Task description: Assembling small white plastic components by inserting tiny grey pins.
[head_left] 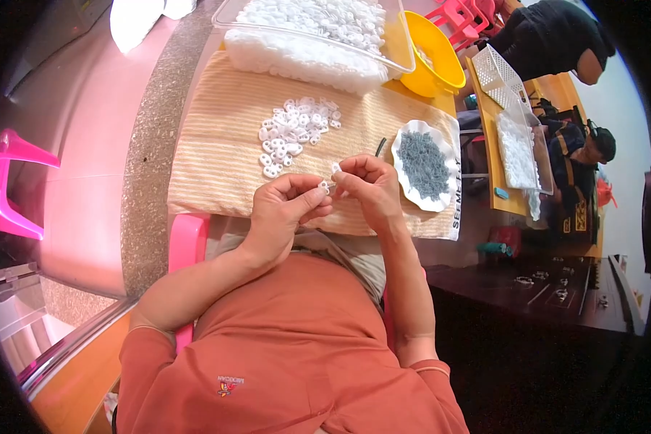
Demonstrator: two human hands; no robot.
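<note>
Between the thumb and fingers of my left hand (286,210) is a small white plastic piece (324,186) with round holes. My right hand (372,194) is closed in a pinch close beside it, its thumb and forefinger on another small white piece (335,168). The two hands nearly meet above the near edge of a striped cloth (217,159). Beyond them lies a loose pile of white two-holed pieces (296,130). To the right, a white scalloped dish (430,205) holds many small grey pieces (423,163). A short dark stick-like item (380,147) rests near my right hand.
At the back stands a see-through bin (311,32) heaped with white pieces, beside a yellow basin (441,69). A pink stool (14,184) is at the left. On the right, another table (513,202) carries a white basket (495,76), with two people near it.
</note>
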